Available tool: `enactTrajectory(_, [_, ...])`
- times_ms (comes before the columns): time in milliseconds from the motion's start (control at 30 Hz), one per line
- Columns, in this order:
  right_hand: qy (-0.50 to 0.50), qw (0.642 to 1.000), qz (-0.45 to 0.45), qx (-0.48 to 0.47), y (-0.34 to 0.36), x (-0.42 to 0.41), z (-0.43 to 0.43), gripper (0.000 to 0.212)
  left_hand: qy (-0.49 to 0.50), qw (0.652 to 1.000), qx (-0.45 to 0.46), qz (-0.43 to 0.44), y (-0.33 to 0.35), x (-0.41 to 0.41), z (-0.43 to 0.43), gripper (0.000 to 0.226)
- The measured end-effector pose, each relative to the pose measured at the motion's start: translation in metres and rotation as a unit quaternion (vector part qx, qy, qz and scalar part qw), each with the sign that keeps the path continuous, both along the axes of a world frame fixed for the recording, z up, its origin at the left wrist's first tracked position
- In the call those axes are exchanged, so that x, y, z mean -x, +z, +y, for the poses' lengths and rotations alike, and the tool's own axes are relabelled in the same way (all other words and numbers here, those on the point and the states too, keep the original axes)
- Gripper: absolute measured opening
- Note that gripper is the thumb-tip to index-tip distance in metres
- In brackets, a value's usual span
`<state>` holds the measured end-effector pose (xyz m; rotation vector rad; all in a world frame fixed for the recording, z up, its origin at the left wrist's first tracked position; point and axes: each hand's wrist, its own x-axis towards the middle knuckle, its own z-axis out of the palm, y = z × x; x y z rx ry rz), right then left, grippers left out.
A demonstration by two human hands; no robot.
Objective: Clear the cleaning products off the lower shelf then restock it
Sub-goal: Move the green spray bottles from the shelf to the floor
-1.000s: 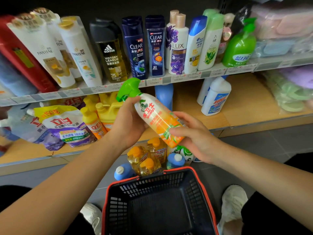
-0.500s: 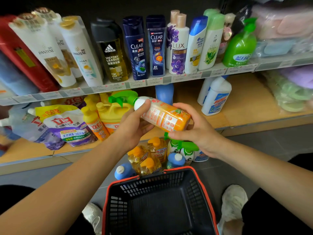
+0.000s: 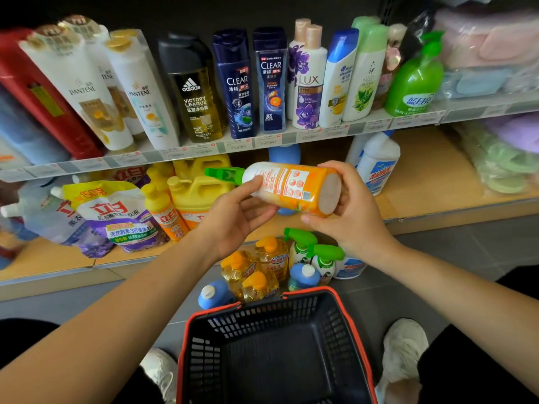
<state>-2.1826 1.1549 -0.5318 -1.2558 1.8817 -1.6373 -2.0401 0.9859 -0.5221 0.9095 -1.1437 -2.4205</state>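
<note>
Left hand (image 3: pixel 233 217) grips the spray bottle (image 3: pixel 288 186) near its neck: thumb on the label side, fingers curled underneath. Right hand (image 3: pixel 350 217) is wrapped round the base end, fingers over the top, thumb below. The bottle is orange and lies roughly level in the air, green trigger (image 3: pixel 224 173) pointing left, flat base turned toward me. It's held in front of the lower shelf (image 3: pixel 431 170), above its front edge, touching only my hands. On that shelf: pouches (image 3: pixel 116 217) at left, a yellow jug (image 3: pixel 201 188) with smaller yellow bottles just beside it, a blue bottle (image 3: pixel 284 154) mostly hidden behind the one I hold, and a white bottle (image 3: pixel 379 161) upright at right. The floor bottles (image 3: pixel 262 266) stand in a tight cluster between shelf and basket (image 3: pixel 262 322): amber ones with orange caps, two green-trigger sprays, blue ones with white caps. The basket is black mesh with a red rim and sits on the floor below my hands, between my shoes (image 3: pixel 405 345). The upper shelf (image 3: pixel 291 137) carries a row of shampoo bottles (image 3: pixel 233 83); the ones at left look tilted.
</note>
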Motion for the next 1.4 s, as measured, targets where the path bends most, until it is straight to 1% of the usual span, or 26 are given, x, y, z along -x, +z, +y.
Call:
enactTrajectory(100, [-0.028, 0.998, 0.048, 0.023, 0.007, 0.005, 0.001, 0.082, -0.033, 0.999, 0.023, -0.035, 0.001, 0.0, 0.001, 0.06])
enactTrajectory(167, [-0.024, 0.998, 0.048, 0.044, 0.012, 0.005, 0.001, 0.082, -0.085, 0.991, 0.046, -0.092, 0.001, 0.001, 0.001, 0.071])
enactTrajectory(233, [-0.012, 0.997, 0.036, 0.061, 0.017, 0.004, 0.0, 0.079, -0.14, 0.974, 0.082, -0.161, 0.002, 0.002, 0.002, 0.072])
enactTrajectory(267, [-0.007, 0.997, 0.036, 0.065, 0.018, 0.004, 0.0, 0.078, -0.15, 0.964, 0.109, -0.189, 0.002, 0.002, 0.002, 0.069])
enactTrajectory(333, [0.0, 0.997, 0.039, 0.063, 0.016, 0.004, 0.0, 0.076, -0.128, 0.951, 0.181, -0.213, 0.0, 0.001, 0.002, 0.055])
enactTrajectory(367, [0.003, 0.998, 0.037, 0.059, 0.015, 0.003, 0.0, 0.075, -0.104, 0.95, 0.213, -0.203, -0.001, 0.001, 0.002, 0.047])
enactTrajectory(433, [0.008, 0.998, 0.026, 0.049, 0.012, 0.002, 0.0, 0.074, -0.068, 0.953, 0.252, -0.151, 0.003, 0.0, 0.002, 0.033])
enactTrajectory(500, [0.008, 0.999, 0.022, 0.039, 0.01, 0.003, 0.0, 0.074, -0.062, 0.95, 0.29, -0.093, 0.01, 0.0, 0.005, 0.028])
enactTrajectory(567, [0.013, 0.999, 0.029, 0.03, 0.01, 0.003, -0.001, 0.074, -0.075, 0.937, 0.337, -0.053, 0.017, 0.0, 0.012, 0.024])
enactTrajectory(633, [0.019, 0.999, 0.039, 0.022, 0.007, 0.001, -0.003, 0.073, -0.09, 0.928, 0.36, -0.028, 0.022, 0.0, 0.024, 0.024])
enactTrajectory(733, [0.018, 0.997, 0.073, 0.003, 0.002, -0.004, -0.004, 0.075, -0.086, 0.911, 0.401, -0.038, 0.022, 0.0, 0.034, 0.04])
enactTrajectory(800, [0.02, 0.995, 0.095, -0.012, 0.001, -0.005, -0.003, 0.078, -0.079, 0.906, 0.412, -0.05, 0.021, -0.001, 0.034, 0.044])
enactTrajectory(933, [0.038, 0.994, 0.095, -0.03, 0.001, -0.006, -0.002, 0.08, -0.06, 0.91, 0.408, -0.045, 0.016, -0.004, 0.028, 0.024])
enactTrajectory(1000, [0.045, 0.994, 0.094, -0.034, 0.001, -0.007, -0.003, 0.08, -0.05, 0.911, 0.407, -0.042, 0.014, -0.005, 0.027, 0.019])
enactTrajectory(1100, [0.047, 0.994, 0.092, -0.041, 0.002, -0.008, -0.002, 0.081, -0.048, 0.911, 0.407, -0.047, 0.011, -0.005, 0.026, 0.025])
enactTrajectory(1267, [0.058, 0.992, 0.1, -0.047, 0.003, -0.012, -0.001, 0.079, -0.058, 0.924, 0.37, -0.08, 0.008, -0.002, 0.028, 0.033])
enactTrajectory(1400, [0.064, 0.991, 0.108, -0.055, 0.0, -0.014, 0.001, 0.081, -0.074, 0.913, 0.386, -0.107, 0.006, -0.002, 0.032, 0.052])
